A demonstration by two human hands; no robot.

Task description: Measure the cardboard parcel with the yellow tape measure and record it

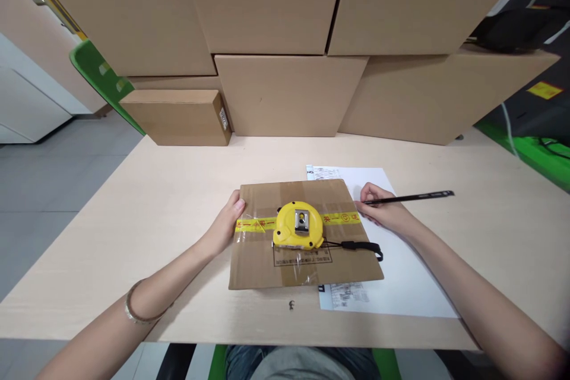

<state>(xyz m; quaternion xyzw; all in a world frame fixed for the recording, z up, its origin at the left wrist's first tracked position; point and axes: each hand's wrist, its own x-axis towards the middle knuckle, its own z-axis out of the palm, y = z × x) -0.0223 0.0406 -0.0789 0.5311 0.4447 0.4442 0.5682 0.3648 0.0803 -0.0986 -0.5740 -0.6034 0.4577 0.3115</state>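
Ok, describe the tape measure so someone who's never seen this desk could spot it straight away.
On the pale wooden table, between the two hands, lies a flat cardboard box crossed by yellow tape. The tape measure sits on top of it: round, bright yellow, with a metal clip and a black wrist strap, unlike the thin black pen nearby.

flat taped cardboard box [303,261], black pen [412,196] held level

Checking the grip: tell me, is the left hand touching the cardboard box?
Touching. The head view shows the left hand with fingers on the cardboard box at its left edge.
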